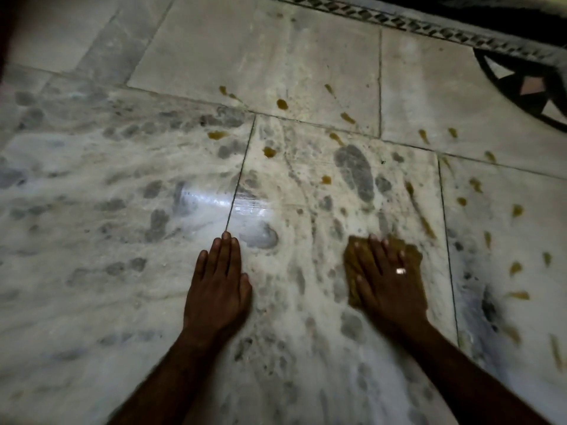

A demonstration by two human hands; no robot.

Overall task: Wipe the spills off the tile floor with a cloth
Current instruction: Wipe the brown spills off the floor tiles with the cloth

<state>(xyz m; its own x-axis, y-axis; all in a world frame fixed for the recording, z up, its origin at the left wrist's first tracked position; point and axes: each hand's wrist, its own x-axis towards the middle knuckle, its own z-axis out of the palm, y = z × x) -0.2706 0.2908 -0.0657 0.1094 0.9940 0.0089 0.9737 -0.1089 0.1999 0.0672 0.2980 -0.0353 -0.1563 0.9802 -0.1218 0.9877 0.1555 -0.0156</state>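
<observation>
- Two bare hands are resting on a pale marble tile floor [306, 56], both arms reaching in from the bottom edge of the view.
- Lying palm down, the left hand [219, 280] is pressing flat on bare tile with fingers straight and close together, holding nothing; its fingertips are touching the end of a dark grout line.
- Off to its right, the right hand [388, 280] is pressing flat on a yellow-brown cloth [411, 256], fingers spread wide over it rather than gripping; a ring [400, 271] is glinting on one finger.
- Beneath that palm, the cloth is lying bunched on the tile, showing around the fingers and past the fingertips.
- Many yellow-brown spills [282, 104] are dotting the floor beyond and to the right of the cloth, some as round drops, some as streaks.
- Grey marks are showing across the tiles around both hands, and a bright patch of glare is sitting just beyond the left hand.
- Along the top right, a dark patterned border [429, 27] is running beside a dark inlay [521, 84].
</observation>
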